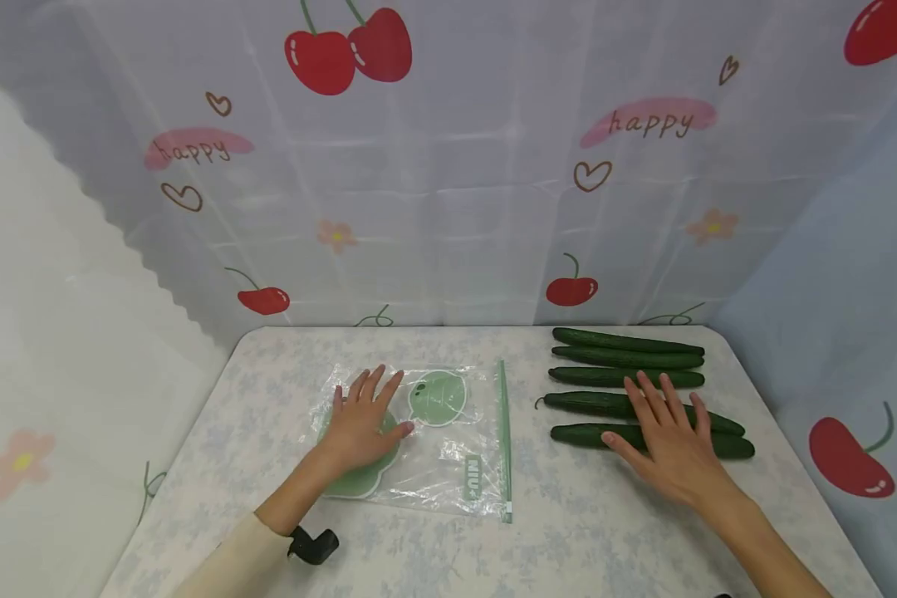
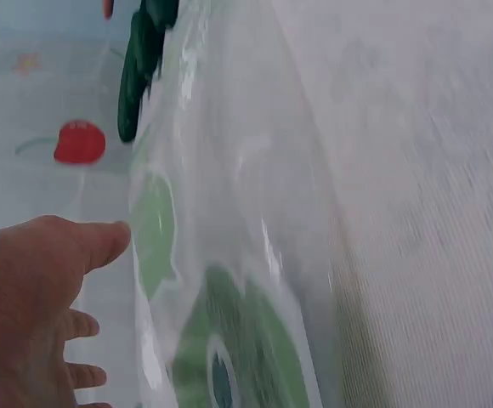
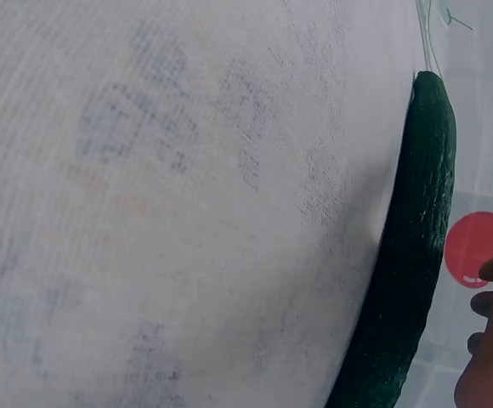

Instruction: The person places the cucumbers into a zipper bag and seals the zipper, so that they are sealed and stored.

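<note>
flatly, the left hand (image 1: pixel 360 421) presses splayed fingers on the zip bag (image 1: pixel 448 453) mid-tabletop; the right hand (image 1: pixel 669 436) lies open across the cucumbers (image 1: pixel 628 378) near the right edge.

A makeshift recording booth: cherry-print curtains (image 1: pixel 448 166) enclose a small floral-clothed table (image 1: pixel 605 515) bearing cucumbers (image 1: pixel 628 360)

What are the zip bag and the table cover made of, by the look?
Zip bag: thin clear plastic film, glossy; it wrinkles, glints and shows the table through it, with green printed shapes and a green zip strip along one edge. Table cover: looks like woven cloth, matte; the right wrist view shows a fine weave with a faded bluish floral print. It could be textured vinyl instead.
</note>
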The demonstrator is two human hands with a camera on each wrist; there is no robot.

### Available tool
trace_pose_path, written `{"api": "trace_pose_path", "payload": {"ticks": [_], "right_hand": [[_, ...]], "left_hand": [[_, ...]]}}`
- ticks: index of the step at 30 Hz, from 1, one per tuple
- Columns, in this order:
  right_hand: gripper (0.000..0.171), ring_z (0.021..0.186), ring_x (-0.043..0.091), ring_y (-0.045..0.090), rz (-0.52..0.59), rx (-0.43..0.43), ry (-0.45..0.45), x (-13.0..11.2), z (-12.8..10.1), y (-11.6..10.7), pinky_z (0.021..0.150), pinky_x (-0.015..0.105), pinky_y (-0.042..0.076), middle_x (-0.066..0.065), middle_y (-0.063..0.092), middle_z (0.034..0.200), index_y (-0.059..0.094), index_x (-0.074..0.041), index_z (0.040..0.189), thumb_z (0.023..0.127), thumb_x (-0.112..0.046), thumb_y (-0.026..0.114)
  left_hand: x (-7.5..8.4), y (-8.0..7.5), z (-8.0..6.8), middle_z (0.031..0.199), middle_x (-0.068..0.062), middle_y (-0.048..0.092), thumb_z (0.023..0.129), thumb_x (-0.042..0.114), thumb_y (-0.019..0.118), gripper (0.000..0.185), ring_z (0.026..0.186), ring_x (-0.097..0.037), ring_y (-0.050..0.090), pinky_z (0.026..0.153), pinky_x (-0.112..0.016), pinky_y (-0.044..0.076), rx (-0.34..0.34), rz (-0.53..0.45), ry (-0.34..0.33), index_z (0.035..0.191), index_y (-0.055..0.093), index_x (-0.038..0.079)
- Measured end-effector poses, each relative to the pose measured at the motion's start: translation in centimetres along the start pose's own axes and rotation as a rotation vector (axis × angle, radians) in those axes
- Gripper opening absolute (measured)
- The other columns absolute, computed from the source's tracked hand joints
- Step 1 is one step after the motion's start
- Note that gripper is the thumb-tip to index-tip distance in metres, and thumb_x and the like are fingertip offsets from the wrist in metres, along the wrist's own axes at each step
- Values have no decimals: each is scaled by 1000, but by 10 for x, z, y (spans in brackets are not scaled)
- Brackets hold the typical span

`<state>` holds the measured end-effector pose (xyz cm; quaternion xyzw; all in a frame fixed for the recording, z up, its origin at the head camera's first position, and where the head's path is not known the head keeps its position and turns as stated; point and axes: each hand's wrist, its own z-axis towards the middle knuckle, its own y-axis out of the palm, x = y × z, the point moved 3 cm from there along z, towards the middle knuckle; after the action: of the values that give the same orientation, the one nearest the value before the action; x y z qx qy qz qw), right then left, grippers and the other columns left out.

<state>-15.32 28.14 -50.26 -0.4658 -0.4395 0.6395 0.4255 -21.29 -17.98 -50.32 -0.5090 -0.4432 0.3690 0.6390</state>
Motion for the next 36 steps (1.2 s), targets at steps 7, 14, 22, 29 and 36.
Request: {"api": "trace_pose_path", "payload": {"ticks": [7, 14, 22, 29, 36], "right_hand": [[88, 156, 34, -1, 26, -7, -2, -6, -1, 5, 116, 70, -10, 7, 12, 168, 6, -26, 160, 94, -65, 48], [82, 155, 34, 6, 59, 12, -35, -16, -2, 11, 116, 69, 1, 9, 24, 164, 21, -20, 159, 95, -61, 51], [63, 147, 36, 25, 113, 87, -131, -35, 5, 16, 112, 65, 17, 6, 45, 152, 49, -20, 144, 91, -52, 63], [46, 140, 35, 35, 194, 127, -194, -61, 14, 22, 106, 63, 24, 6, 58, 138, 63, -17, 128, 89, -41, 70], [26, 140, 36, 36, 223, 50, -260, -86, 25, 32, 109, 64, 20, 6, 60, 135, 70, -22, 117, 92, -28, 69]], "left_hand": [[49, 3, 6, 159, -9, 34, 89, 57, 62, 76, 147, -36, 32, 112, -66, 32, -11, -124, 3, 154, 34, 27], [87, 18, 9, 149, -6, 47, 90, 52, 64, 67, 130, -33, 51, 92, -55, 52, 14, -153, 50, 148, 43, 24], [122, 35, 13, 120, 2, 60, 88, 54, 65, 54, 103, -19, 58, 71, -34, 52, 20, -111, 104, 131, 55, 24], [141, 47, 17, 76, 9, 51, 84, 70, 60, 47, 65, -10, 49, 47, -26, 33, -62, -67, 101, 88, 54, 24], [146, 49, 22, 62, 12, 49, 82, 63, 63, 40, 55, -8, 46, 44, -28, 32, -121, -51, 118, 71, 53, 26]]}}
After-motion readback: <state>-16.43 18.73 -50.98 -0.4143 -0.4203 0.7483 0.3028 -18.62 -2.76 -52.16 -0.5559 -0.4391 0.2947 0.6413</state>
